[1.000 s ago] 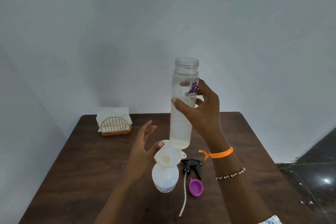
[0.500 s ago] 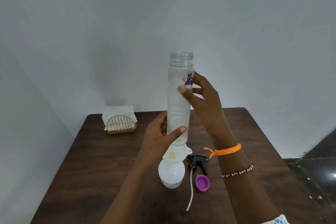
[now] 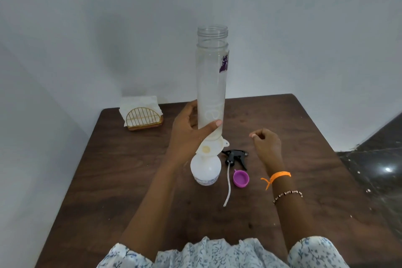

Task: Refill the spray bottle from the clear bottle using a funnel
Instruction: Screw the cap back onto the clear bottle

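While left hand (image 3: 188,130) grips clear bottle (image 3: 211,85) upright at frame centre, over funnel (image 3: 210,148) in spray bottle (image 3: 205,169) on desk (image 3: 108,180), right hand (image 3: 266,143) hovers loosely curled, grip empty.

The clear bottle (image 3: 212,85) looked like smooth, slightly frosted plastic. The spray bottle (image 3: 205,169) and funnel (image 3: 210,148) were matt white plastic. The table (image 3: 130,180) was dark, grained wood; the napkin holder (image 3: 142,117) seemed gilt wire holding paper.
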Tool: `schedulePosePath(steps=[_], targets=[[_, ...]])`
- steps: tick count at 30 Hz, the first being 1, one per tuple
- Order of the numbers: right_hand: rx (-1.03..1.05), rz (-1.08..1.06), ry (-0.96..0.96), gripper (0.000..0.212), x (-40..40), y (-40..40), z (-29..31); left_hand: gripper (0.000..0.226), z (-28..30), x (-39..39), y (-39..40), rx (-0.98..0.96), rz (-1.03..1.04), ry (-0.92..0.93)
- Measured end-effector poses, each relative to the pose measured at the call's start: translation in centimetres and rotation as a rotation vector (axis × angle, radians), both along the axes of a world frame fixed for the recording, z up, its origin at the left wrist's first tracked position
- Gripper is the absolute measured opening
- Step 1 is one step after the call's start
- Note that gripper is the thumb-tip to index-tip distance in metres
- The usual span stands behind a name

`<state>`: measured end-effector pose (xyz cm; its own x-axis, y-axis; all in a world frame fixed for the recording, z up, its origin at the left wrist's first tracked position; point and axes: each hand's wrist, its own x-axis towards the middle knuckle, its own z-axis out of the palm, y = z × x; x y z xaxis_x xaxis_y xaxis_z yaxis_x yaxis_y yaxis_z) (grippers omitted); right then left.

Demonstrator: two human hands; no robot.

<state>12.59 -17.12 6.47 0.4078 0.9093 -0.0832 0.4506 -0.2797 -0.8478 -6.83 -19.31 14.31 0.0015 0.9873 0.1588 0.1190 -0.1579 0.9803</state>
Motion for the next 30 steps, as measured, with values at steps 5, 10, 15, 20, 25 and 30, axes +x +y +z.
schedulePosePath(steps=[5,10,15,20,25,30], targets=[[-0.398,0.297,-0.235,0.016,0.8,-0.5,-6.1,0.057,-0.1,0.4,-0.1,-0.033,0.005,-0.002],[-0.518,0.481,-0.425,0.046,-1.0,-1.8,-8.6,0.055,-0.3,0.5,0.0,-0.038,0.008,-0.013],[-0.491,0.494,-0.555,0.048,-2.1,-2.6,-9.1,0.052,-0.4,0.5,0.0,-0.050,0.015,0.008],[-0.448,0.453,-0.483,0.039,-1.0,-1.8,-8.1,0.044,-0.6,0.3,0.2,-0.043,0.015,-0.004],[-0.388,0.401,-0.325,0.021,0.2,-0.8,-3.4,0.050,-0.8,0.3,0.4,-0.054,0.019,-0.003],[-0.123,0.445,0.015,0.027,0.6,0.5,4.4,0.051,-0.9,0.1,0.8,-0.056,0.054,-0.015]])
